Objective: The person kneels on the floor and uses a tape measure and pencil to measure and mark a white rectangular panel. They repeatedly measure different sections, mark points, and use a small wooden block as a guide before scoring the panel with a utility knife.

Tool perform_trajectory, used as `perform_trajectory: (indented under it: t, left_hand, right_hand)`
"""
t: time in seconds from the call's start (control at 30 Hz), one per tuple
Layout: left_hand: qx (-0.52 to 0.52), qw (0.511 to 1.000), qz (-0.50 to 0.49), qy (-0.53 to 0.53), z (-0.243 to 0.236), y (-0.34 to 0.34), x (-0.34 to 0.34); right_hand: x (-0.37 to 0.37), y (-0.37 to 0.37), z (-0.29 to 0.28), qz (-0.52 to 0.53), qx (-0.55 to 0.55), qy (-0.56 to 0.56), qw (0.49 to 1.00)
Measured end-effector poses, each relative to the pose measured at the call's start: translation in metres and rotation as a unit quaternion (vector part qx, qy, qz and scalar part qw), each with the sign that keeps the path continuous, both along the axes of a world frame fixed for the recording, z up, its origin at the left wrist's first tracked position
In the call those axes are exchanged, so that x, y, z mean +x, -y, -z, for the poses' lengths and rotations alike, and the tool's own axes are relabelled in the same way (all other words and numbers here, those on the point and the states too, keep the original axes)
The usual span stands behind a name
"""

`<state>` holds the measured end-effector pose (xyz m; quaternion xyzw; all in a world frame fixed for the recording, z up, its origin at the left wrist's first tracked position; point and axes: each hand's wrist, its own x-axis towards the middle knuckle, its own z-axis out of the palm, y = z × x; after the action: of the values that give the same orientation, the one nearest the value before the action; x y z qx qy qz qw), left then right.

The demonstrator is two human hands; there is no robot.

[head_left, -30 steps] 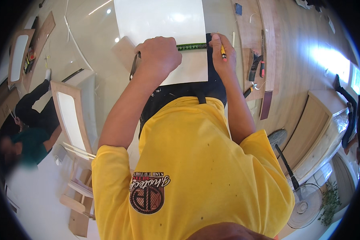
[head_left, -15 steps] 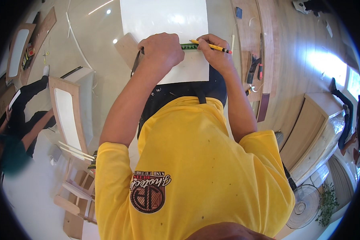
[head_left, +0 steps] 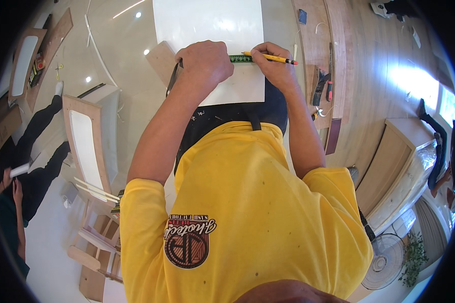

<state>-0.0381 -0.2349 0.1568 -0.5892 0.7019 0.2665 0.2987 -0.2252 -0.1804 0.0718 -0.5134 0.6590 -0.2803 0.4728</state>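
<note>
Pencil (head_left: 274, 58) and right grip (head_left: 275, 66): moved inward since a second ago, from beside the right edge of the white panel (head_left: 207, 20) to over it, the pencil turned from pointing away to lying crosswise.

Right grip: closed narrow, holding the pencil between thumb and fingers; point toward the left, pinkish-red end toward the right.

Left grip (head_left: 205, 61): fingers curled, back of the hand uppermost, over the left side of the panel (what the fingers close on is hidden; cannot tell).

Measuring tape (head_left: 241, 59): green, dark markings; a short length visible across the panel, between the two grips, just below the pencil point.

White panel: flat, glossy, one long sheet; near edge over the dark trousers (head_left: 227, 113) of the wearer, who has a yellow shirt (head_left: 268, 202).

Wooden piece (head_left: 162, 60): pale, tilted, just left of the panel.

Right of the panel: long wooden boards (head_left: 316, 45), bearing a red-handled tool (head_left: 329, 91) and a small dark blue item (head_left: 302, 16).

Left: wooden frame with a white inset (head_left: 86, 144), upright. Beyond it, a co-worker's hand (head_left: 17, 191), near a white object (head_left: 20, 170).

Lower right: round fan (head_left: 383, 260), beside a green plant (head_left: 414, 260); above them, a pale wooden cabinet (head_left: 384, 161).
</note>
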Motion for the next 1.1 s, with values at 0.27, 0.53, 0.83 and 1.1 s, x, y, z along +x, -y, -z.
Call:
perform_trajectory:
  t: [0.27, 0.53, 0.83, 1.1]
  left_hand:
    - [0.008, 1.0, -0.003, 0.005, 0.002, 0.002, 0.0]
    - [0.002, 1.0, -0.008, 0.008, 0.003, -0.001, 0.001]
    - [-0.013, 1.0, -0.011, -0.005, 0.005, -0.003, 0.003]
    - [-0.017, 1.0, -0.016, -0.009, 0.005, -0.004, 0.004]
  right_hand:
    - [-0.001, 0.002, 0.002, -0.008, -0.001, -0.008, 1.0]
    - [-0.003, 0.002, 0.007, 0.009, 0.013, 0.032, 0.999]
    - [-0.005, 0.001, 0.011, -0.01, 0.0, 0.011, 1.0]
    - [-0.004, 0.005, 0.014, -0.017, 0.003, -0.002, 1.0]
